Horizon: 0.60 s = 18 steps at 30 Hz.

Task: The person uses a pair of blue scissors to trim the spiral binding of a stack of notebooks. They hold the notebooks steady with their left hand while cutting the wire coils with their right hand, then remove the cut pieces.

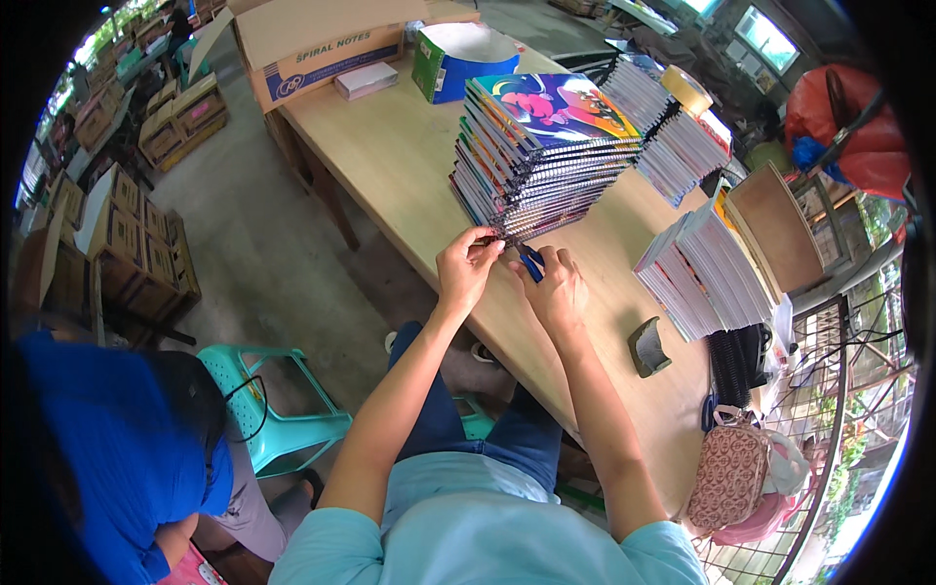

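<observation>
A tall stack of spiral notebooks (546,156) with colourful covers stands on the table in front of me, its black coil bindings facing my hands. My left hand (466,268) is closed in a pinch at the stack's lower near corner, on what looks like the end of a black spiral coil; the fingertips partly hide it. Just to its right, my right hand (558,292) is wrapped round blue-handled pliers (530,261). The jaws point at the same corner, close to my left fingertips. Whether they touch the coil is too small to tell.
On the wooden table (390,166) are more notebook stacks (697,268), a tape roll (686,90), a curved dark piece (648,347), a blue-green container (463,63) and an open carton (331,49). A patterned bag (729,473) hangs right; a person in blue (117,429) sits left by a turquoise stool (273,390).
</observation>
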{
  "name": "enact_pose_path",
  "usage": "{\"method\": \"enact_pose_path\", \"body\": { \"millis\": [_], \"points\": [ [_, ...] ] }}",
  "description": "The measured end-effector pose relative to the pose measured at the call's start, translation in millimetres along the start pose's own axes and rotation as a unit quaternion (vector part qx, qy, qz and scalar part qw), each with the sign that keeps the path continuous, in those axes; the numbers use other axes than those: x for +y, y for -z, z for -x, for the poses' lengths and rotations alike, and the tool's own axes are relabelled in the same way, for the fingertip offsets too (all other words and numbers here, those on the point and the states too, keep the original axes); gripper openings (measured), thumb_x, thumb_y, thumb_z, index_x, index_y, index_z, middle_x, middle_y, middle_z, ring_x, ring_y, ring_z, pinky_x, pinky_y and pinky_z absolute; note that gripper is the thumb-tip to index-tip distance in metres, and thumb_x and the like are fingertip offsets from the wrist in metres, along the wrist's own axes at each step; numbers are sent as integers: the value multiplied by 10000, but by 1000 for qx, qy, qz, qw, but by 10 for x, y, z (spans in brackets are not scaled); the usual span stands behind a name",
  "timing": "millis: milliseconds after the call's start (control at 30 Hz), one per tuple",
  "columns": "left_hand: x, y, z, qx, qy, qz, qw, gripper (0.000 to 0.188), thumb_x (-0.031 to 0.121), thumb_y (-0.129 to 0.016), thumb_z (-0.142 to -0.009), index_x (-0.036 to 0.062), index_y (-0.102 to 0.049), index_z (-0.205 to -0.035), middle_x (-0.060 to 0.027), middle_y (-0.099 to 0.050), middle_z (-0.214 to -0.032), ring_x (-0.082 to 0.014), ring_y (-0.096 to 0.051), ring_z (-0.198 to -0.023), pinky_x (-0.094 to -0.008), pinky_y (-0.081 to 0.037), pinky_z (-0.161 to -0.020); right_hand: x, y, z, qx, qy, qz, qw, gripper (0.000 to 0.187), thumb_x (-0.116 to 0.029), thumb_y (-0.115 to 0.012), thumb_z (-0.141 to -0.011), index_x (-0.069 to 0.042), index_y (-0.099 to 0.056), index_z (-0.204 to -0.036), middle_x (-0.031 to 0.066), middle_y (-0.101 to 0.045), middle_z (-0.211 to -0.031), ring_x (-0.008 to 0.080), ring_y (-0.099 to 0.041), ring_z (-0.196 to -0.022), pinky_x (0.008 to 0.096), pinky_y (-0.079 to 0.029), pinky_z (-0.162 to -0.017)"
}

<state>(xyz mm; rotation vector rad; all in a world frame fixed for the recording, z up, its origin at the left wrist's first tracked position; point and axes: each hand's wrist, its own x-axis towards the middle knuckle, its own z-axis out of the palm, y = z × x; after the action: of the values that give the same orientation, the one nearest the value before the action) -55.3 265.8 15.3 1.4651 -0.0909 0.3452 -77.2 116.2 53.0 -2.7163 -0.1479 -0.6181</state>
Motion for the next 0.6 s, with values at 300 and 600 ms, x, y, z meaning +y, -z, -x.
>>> {"method": "enact_pose_path", "body": {
  "millis": [300, 600],
  "points": [
    [47, -10, 4, 28, -3, 67, 997, 193, 30, -659, -909, -52, -612, -1077, -83, -681, -918, -128, -682, -799, -255, -569, -712, 13, 111, 25, 1, -20, -29, 999, 433, -440, -771, -766, -65, -650, -944, 122, -633, -902, 341, -651, -808, 435, -519, -661],
    [86, 25, -92, -2, 14, 46, 999, 196, 24, -647, -917, -78, -601, -1079, -89, -657, -948, -134, -668, -818, -269, -584, -752, -36, 64, -37, 35, -9, 6, 999, 462, -442, -783, -738, -81, -645, -992, 114, -635, -929, 329, -651, -854, 446, -537, -682]
  ]
}}
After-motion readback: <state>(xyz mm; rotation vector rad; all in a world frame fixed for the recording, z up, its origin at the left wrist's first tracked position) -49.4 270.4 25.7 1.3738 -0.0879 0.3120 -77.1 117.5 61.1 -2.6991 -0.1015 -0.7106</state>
